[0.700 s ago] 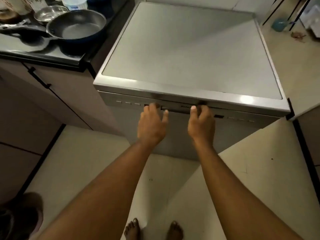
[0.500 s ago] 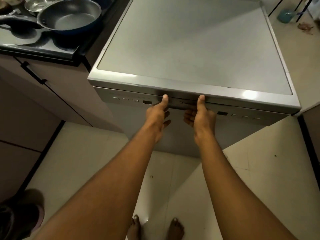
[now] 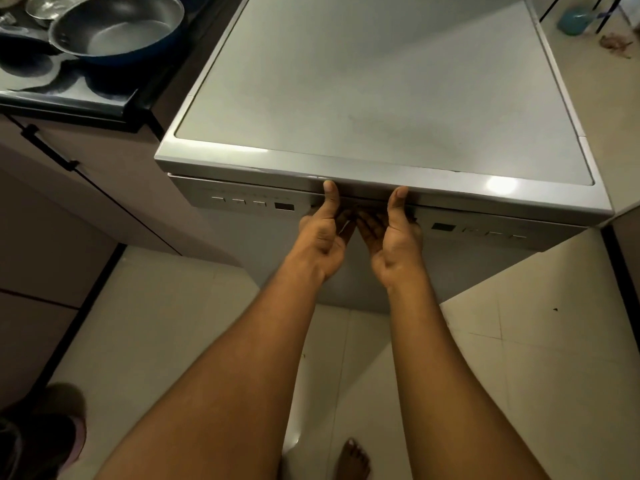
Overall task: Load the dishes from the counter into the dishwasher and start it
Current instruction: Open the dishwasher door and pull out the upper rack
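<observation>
Grey dishwasher (image 3: 381, 98) | left hand (image 3: 323, 233), right hand (image 3: 393, 237) hold handle (image 3: 363, 201) (fingertips hidden)

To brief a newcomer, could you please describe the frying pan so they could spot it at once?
Start at the pale grey dishwasher; the dark counter adjoins its left side. The frying pan sits there nearest the dishwasher, wide, steel inside and blue outside, far larger than the small steel bowl beyond it.

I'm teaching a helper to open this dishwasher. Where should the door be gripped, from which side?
Grip the recessed handle, centred in the control strip, from below, palms up: fingers hook into its slot, as the left hand and right hand do.
</observation>
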`<state>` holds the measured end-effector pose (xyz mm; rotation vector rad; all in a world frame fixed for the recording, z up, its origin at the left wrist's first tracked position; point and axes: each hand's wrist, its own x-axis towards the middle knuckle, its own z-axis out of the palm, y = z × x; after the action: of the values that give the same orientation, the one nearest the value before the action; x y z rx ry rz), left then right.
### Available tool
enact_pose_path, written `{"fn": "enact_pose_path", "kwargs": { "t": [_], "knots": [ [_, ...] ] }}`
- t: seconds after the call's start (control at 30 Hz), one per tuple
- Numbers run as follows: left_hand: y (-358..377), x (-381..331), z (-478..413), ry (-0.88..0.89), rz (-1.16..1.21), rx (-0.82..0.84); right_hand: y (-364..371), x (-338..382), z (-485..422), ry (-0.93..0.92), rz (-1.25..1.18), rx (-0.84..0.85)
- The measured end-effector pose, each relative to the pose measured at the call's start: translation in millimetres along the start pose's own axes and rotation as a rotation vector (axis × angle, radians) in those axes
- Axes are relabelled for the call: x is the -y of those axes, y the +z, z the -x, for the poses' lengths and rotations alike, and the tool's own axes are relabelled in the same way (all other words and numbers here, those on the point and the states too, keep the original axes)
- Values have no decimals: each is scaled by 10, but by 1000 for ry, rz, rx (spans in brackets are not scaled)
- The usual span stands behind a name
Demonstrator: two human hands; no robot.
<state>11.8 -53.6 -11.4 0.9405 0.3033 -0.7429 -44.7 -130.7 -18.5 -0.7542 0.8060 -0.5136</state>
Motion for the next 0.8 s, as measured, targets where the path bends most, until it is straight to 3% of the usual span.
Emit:
{"fn": "enact_pose_path", "kwargs": {
  "t": [0.2, 0.37, 0.47, 0.6, 0.7, 0.8],
  "knots": [
    [100, 69, -30, 25, 24, -82, -87, 26, -64, -18, 125, 0],
    [136, 185, 41, 32, 2, -211, -47, -87, 112, 20, 168, -192],
    [84, 161, 153, -10, -81, -209, -134, -61, 210, 98, 187, -122],
    [-79, -54, 344, -19, -754, -292, -222, 103, 310, 163, 307, -13],
    [-207, -264, 431, 199, -1349, -428, -248, 148, 456, 211, 428, -75],
    [-184, -328, 576, 414, -1765, -492, -317, 182, 594, 39, 825, -235]
  ]
}}
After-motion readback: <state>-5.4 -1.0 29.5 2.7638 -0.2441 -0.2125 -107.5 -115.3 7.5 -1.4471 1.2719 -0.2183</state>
